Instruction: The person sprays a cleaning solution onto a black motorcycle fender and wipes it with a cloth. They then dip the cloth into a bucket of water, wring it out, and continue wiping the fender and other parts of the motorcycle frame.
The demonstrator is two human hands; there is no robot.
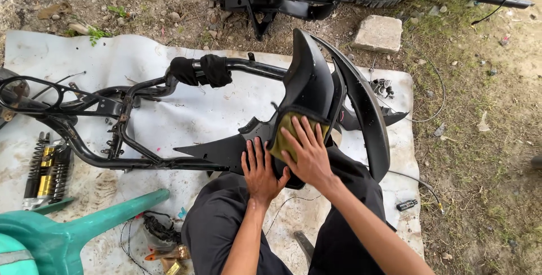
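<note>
Fingers of your right hand [307, 153] lie spread and flat, pressing a yellow-green cloth [288, 139] against the black fairing panel [310, 80]; nothing is gripped. Your left hand [261, 170] rests open, fingers extended, on the same panel just beside the cloth. The panel stands over your knees on the white sheet [169, 122], touching the black motorcycle frame [107, 111].

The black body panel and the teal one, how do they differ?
The black body panel stands upright across the bare frame, with the left hand flat on it and the right hand pressing a yellowish cloth to it. The teal panel lies flat, untouched. Black looks glossy; teal looks duller. Both sit over the white sheet.
</note>
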